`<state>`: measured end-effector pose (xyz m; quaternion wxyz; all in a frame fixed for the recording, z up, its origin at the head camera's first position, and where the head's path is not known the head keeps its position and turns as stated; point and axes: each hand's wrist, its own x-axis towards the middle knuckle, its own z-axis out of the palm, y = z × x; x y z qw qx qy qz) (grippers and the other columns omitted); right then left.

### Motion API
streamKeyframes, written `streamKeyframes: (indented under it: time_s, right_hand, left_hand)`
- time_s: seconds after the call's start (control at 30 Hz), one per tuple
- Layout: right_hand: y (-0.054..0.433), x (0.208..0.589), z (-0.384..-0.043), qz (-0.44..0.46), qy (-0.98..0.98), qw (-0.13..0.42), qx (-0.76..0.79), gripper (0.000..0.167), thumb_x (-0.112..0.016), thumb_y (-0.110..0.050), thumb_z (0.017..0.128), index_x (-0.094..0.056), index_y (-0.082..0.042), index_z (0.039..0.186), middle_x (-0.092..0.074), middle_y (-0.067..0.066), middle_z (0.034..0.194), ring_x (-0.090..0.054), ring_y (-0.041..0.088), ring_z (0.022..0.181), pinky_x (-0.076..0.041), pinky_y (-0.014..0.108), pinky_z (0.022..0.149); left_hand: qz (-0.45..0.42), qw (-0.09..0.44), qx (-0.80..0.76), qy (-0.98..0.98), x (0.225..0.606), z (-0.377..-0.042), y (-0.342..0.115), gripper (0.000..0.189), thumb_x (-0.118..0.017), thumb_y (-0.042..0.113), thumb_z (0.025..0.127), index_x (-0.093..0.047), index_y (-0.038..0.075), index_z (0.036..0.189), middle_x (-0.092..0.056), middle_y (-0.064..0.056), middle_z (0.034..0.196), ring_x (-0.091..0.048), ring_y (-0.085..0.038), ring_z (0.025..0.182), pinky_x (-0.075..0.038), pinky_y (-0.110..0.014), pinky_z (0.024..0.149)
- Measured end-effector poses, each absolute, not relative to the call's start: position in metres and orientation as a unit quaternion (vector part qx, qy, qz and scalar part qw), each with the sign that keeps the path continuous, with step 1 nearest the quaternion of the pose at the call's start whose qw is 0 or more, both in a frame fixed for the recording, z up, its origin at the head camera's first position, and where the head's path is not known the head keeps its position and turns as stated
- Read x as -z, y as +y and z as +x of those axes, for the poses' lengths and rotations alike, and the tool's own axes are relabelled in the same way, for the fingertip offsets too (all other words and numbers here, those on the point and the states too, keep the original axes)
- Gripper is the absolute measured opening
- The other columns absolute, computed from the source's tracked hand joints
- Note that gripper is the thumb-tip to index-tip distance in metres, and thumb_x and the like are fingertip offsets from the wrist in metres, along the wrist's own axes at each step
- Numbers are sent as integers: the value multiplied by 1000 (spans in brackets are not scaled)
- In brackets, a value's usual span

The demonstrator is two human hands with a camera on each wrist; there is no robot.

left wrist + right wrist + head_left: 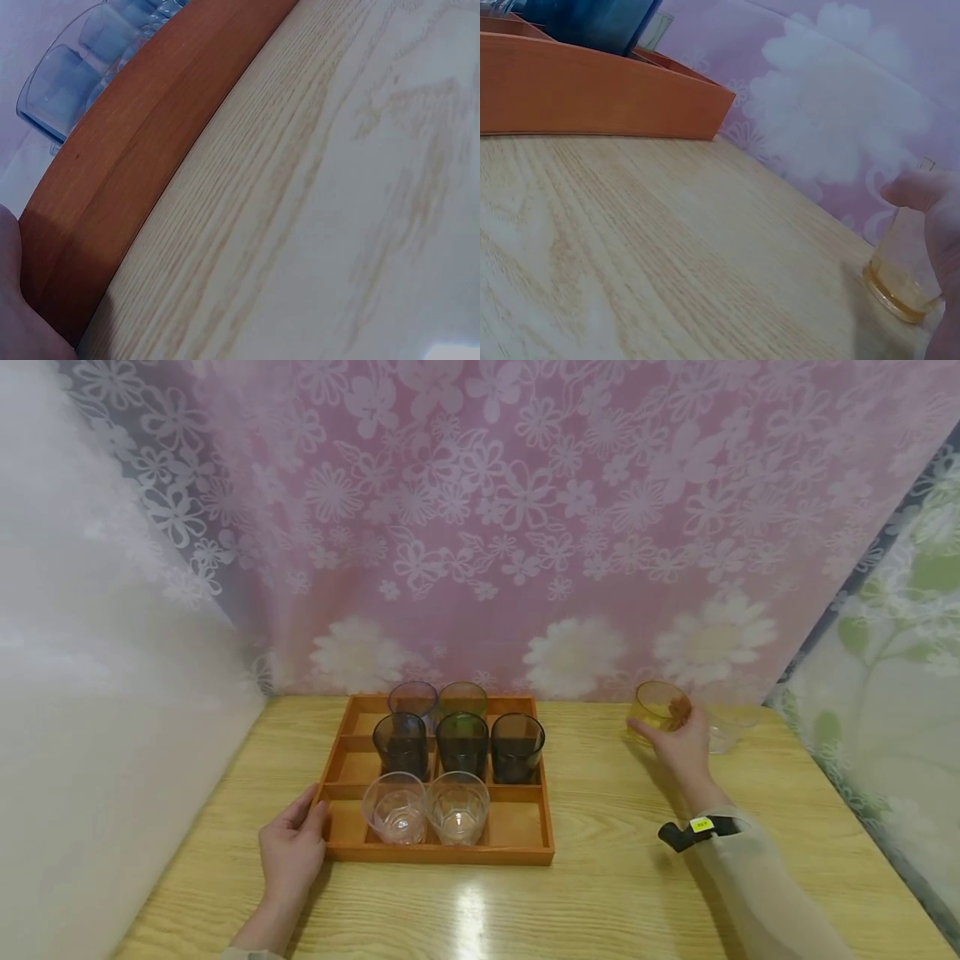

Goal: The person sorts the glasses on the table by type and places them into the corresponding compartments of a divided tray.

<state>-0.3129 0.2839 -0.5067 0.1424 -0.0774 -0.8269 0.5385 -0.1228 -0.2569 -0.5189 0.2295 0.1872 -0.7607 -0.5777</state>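
Note:
My left hand (291,852) holds the front left corner of a divided wooden tray (438,855). In the left wrist view, part of that hand (19,307) lies against the end of the tray's wall (142,142). Off to the right, my right hand (681,752) grips an amber glass (647,717), thumb on its near left side and fingers round the far right. The right wrist view has the glass (892,283) upright, its base close over the table, partly covered by the hand. A clear glass (722,739) stands just right of this hand, partly hidden.
In the tray's front row are two clear glasses (458,814); three dark glasses (517,750) fill part of the middle row. A bluish glass (412,697) and a greenish glass (462,697) stand behind. Floral curtains (480,527) border the table (592,827) at the back and sides.

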Motion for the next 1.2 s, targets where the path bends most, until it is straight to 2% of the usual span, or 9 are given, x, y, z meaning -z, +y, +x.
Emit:
streamKeyframes:
  time_s: [0.1,0.3,0.57,0.87,1.07,1.2]
  right_hand:
    - [286,507,-311,-89,-831,141,-530,98,-90,-38,87,-35,-2,159,-45,18,153,-44,29,131,-40,39,103]
    - [290,505,-313,-82,-818,144,-551,101,-90,-36,88,-31,-2,163,-40,20,161,-40,36,145,-35,47,119]
    - [287,502,-315,-83,-795,161,-579,91,-91,-26,87,-38,-1,157,-48,17,153,-46,32,139,-40,37,115]
    - [279,486,-307,-20,-809,148,-569,94,-91,-30,87,-38,0,158,-51,21,150,-48,37,139,-39,49,117]
    - [268,471,-301,19,-811,141,-568,89,-93,-28,86,-43,1,154,-52,21,147,-48,39,139,-39,51,116]
    - [262,461,-295,38,-809,137,-570,90,-92,-24,86,-41,2,155,-52,21,148,-48,38,139,-39,52,117]
  left_hand:
    - [185,227,579,-761,518,-124,-255,35,-66,-1,103,-67,-6,137,-65,-19,136,-58,-29,129,-48,-9,88]
    - [184,226,575,-764,516,-124,-253,35,-66,0,103,-66,-7,138,-65,-20,136,-57,-31,130,-47,-8,88]
    - [189,226,568,-769,517,-125,-251,35,-67,0,103,-67,-6,137,-67,-19,134,-58,-29,127,-47,-7,87]
    - [199,213,566,-771,514,-120,-253,37,-67,5,104,-66,-4,140,-65,-20,136,-58,-33,130,-46,-5,85]
    - [198,214,562,-774,514,-118,-253,37,-66,5,104,-66,-5,140,-65,-21,136,-59,-33,129,-46,-5,84]
    - [194,214,563,-774,513,-118,-252,37,-66,5,104,-65,-6,140,-65,-22,136,-59,-34,128,-46,-5,83]
